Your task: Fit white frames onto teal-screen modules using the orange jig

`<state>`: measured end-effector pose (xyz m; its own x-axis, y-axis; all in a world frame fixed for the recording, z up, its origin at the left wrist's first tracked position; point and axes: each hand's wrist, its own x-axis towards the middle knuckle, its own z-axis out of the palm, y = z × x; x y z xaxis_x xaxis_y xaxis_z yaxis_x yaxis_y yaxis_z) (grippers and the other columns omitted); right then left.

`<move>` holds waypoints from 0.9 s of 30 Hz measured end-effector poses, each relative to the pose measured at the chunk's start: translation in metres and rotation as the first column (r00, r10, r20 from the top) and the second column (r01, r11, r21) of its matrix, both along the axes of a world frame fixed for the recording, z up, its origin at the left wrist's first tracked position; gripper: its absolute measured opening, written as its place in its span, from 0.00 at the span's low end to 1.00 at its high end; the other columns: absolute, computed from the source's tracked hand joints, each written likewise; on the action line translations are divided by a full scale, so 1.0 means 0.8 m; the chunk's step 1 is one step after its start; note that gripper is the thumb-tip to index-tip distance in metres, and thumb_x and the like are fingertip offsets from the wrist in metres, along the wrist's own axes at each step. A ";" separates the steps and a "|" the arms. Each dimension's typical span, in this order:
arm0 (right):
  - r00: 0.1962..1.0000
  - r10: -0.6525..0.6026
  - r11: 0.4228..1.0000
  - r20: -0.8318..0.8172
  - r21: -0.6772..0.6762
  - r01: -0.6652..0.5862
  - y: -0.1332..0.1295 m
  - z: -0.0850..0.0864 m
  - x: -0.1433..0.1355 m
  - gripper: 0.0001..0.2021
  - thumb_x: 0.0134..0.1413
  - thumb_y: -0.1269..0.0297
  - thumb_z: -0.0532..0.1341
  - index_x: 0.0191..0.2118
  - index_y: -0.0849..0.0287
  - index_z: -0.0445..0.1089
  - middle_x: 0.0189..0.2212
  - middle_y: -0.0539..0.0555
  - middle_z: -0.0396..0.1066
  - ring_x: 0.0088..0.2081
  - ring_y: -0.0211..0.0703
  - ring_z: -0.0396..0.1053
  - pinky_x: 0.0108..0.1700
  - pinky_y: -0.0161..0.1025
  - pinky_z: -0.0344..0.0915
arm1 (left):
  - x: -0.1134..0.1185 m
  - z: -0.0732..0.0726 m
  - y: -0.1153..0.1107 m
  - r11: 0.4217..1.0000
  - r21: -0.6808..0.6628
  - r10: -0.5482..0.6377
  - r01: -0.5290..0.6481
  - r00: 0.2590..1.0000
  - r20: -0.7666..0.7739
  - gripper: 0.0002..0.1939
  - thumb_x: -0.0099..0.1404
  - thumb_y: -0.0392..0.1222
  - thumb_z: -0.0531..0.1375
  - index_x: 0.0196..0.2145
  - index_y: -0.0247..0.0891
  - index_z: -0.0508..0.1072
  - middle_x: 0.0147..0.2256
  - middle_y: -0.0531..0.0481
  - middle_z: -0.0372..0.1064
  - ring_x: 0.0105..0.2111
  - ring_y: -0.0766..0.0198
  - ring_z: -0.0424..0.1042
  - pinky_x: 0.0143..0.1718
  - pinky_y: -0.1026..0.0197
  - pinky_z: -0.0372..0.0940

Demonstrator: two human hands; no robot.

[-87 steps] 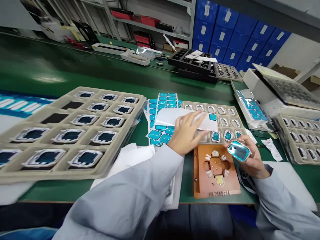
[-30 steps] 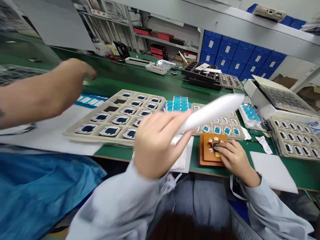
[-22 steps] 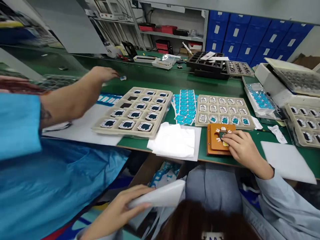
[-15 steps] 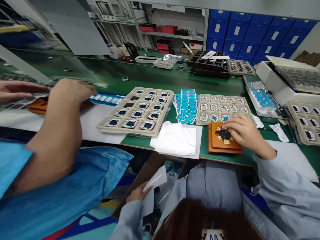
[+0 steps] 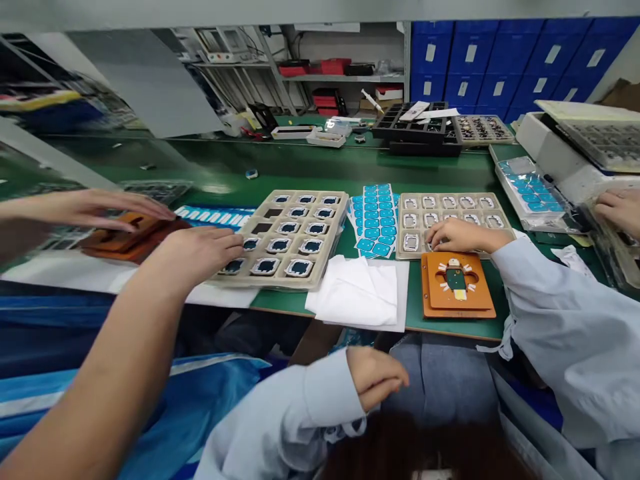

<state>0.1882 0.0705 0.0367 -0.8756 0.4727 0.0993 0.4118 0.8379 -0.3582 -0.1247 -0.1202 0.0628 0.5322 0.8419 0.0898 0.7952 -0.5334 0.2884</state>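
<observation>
My left hand [image 5: 376, 377] hovers over my lap with its fingers curled together. I see nothing in it. My right hand [image 5: 457, 235] reaches over the front row of a beige tray [image 5: 404, 254] of small white-framed parts. Its fingertips pinch down in one pocket, and they hide what lies between them. Just in front of that hand, on the table edge, sits an orange fixture [image 5: 433, 305]. A dark green part [image 5: 455, 280] with a yellow tab lies in its recess. Left of the fixture is a folded white cloth [image 5: 355, 293] on a pale sheet.
Teal sticker sheets [image 5: 377, 213] lie between my tray and a larger tray [image 5: 320, 267] of dark-centred parts. At the left, a co-worker's hands [image 5: 203, 250] are by that tray and another orange fixture [image 5: 125, 235]. Another person's hand [image 5: 623, 208] touches a tray at the right.
My right hand has left the orange fixture for the tray behind it. My left hand has let go of a white sheet and risen rightward. The co-worker's hand has moved to the larger tray.
</observation>
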 end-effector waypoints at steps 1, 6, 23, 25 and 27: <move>1.000 -0.011 1.000 -0.030 0.010 0.011 -0.002 0.001 0.006 0.08 0.54 0.71 0.61 0.31 0.57 0.79 0.40 0.53 0.79 0.40 0.45 0.76 0.45 0.41 0.70 | 0.027 -0.009 0.004 0.997 -0.038 -0.066 0.066 0.998 0.002 0.18 0.67 0.59 0.51 0.40 0.59 0.79 0.35 0.59 0.77 0.38 0.60 0.76 0.40 0.58 0.68; 0.962 -0.134 0.979 -0.236 0.120 0.166 -0.024 0.002 0.056 0.12 0.63 0.62 0.57 0.39 0.56 0.78 0.39 0.55 0.79 0.41 0.48 0.76 0.46 0.45 0.71 | 0.116 -0.020 0.126 0.987 -0.080 0.114 -0.137 0.963 -0.245 0.25 0.62 0.54 0.64 0.55 0.45 0.73 0.61 0.42 0.65 0.59 0.41 0.63 0.56 0.40 0.63; 0.714 -0.275 0.957 -0.644 -0.111 0.268 -0.105 -0.024 0.067 0.16 0.60 0.59 0.66 0.53 0.51 0.71 0.56 0.59 0.66 0.50 0.47 0.73 0.50 0.46 0.75 | 0.139 -0.028 0.175 0.825 0.431 -0.507 0.365 0.816 0.277 0.09 0.67 0.45 0.62 0.36 0.37 0.76 0.50 0.39 0.74 0.46 0.56 0.75 0.46 0.51 0.71; 0.723 -0.258 0.962 -0.641 -0.099 0.256 -0.112 -0.024 0.061 0.19 0.58 0.57 0.68 0.54 0.52 0.71 0.58 0.60 0.64 0.54 0.50 0.70 0.53 0.48 0.73 | 0.153 -0.034 0.166 0.788 0.506 -0.562 0.351 0.745 0.358 0.10 0.65 0.47 0.64 0.38 0.37 0.75 0.47 0.40 0.75 0.44 0.57 0.76 0.44 0.52 0.71; 0.742 -0.218 0.966 -0.634 -0.032 0.256 -0.115 -0.025 0.057 0.15 0.56 0.58 0.69 0.49 0.54 0.73 0.53 0.60 0.68 0.55 0.52 0.69 0.55 0.49 0.71 | 0.164 -0.045 0.159 0.803 0.494 -0.566 0.335 0.690 0.452 0.16 0.62 0.49 0.67 0.43 0.37 0.72 0.45 0.40 0.76 0.44 0.58 0.76 0.44 0.54 0.71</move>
